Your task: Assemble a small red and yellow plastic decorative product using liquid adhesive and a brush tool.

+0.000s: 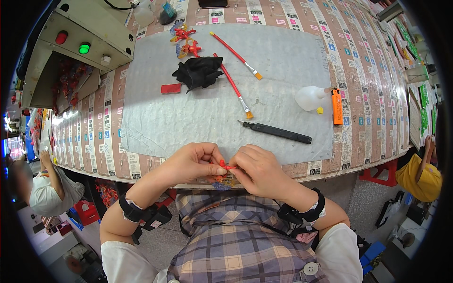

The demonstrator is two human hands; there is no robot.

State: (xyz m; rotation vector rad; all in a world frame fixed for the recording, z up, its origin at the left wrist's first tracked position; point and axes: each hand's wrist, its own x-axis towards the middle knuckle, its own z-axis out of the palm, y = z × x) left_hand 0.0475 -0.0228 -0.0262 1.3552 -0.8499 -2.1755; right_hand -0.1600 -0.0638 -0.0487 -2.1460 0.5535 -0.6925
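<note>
Seen from the head camera: at the near edge of the desk [368,118], a seated worker brings both hands together over a small red part [227,167]. The left hand [191,162] pinches it between thumb and forefinger; the right hand [257,170] closes its fingertips on the other end. The piece sits just off the desk's rim, above the lap, with what may be a blue-and-yellow bit [223,183] under it — too hidden to say for sure.

The step looks like fitting or trimming the little red piece by hand, and a further move would seem to call for a steady two-finger hold and fine turning, since the part is nearly swallowed by the fingers.

On the grey mat [188,122] ahead lie a black knife [278,132], two red brushes [233,86], a black cloth [198,71], a red chip [171,88], red figures [186,41], a white bottle [310,98] and an orange lighter [336,106]. The knife lies nearest, between the hands and the rest. A control box [82,37] stands at the far left.
</note>
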